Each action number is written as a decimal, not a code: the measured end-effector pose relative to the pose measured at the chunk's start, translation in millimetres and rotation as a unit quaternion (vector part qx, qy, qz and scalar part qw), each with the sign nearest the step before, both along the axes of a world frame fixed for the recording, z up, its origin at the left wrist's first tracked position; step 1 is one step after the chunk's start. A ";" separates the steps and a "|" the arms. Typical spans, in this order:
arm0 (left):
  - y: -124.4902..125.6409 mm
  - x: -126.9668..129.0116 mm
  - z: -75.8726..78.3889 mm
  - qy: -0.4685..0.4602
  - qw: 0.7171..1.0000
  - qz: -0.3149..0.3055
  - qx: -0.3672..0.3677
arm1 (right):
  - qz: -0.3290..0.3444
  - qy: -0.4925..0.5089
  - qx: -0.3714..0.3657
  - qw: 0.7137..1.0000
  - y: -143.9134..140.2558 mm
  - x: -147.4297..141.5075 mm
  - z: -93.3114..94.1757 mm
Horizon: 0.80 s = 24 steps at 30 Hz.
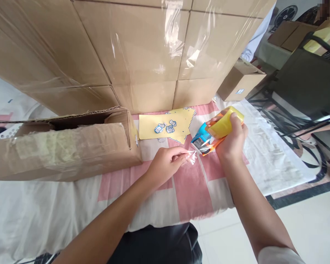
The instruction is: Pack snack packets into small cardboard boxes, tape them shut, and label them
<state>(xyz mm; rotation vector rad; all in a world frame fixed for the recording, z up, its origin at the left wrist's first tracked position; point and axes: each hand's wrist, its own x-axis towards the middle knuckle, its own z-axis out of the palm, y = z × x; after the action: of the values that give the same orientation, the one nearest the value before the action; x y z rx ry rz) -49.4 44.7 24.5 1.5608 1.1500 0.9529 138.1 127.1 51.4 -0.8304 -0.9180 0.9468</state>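
My right hand (232, 141) is wrapped round a tape dispenser with a blue head (202, 138), orange parts and a big yellow roll of tape (222, 124), tilted above the cloth. Close to the dispenser's front end, my left hand (167, 161) is closed in a pinch on a crumpled piece of clear tape (191, 157). Whether this piece still joins the roll I cannot tell. Behind both hands lies a yellow sheet (147, 126) bearing several small white labels with blue outlines (165, 127). Another yellow piece with a jagged edge (185, 126) lies partly beneath it.
Large cardboard boxes (137, 47) wrapped in clear film stand stacked at the back. An open carton (57, 154) sits at the left on the pink and white cloth (192, 194). To the right are a smaller box (240, 82), a dark chair (308, 80) and part of another person (260, 36).
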 end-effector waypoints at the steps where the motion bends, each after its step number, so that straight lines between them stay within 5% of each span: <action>1: 0.8 -0.9 1.0 -0.002 1.000 -0.001 0.001 | -0.014 -0.015 0.015 1.000 -1.2 -1.6 0.8; 7: 4.2 -3.7 -2.5 -0.016 1.000 0.001 -0.007 | -0.015 -0.030 0.041 0.999 -4.0 -5.9 3.0; 24: 10.5 -3.5 -12.9 -0.036 0.999 0.002 -0.010 | 0.154 0.077 -0.122 0.978 -2.0 -4.8 -2.2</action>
<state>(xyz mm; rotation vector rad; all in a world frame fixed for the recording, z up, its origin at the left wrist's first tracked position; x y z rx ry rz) -52.9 55.1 11.6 1.4967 1.1084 0.9891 133.2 125.1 49.2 -0.8200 -0.8189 1.3954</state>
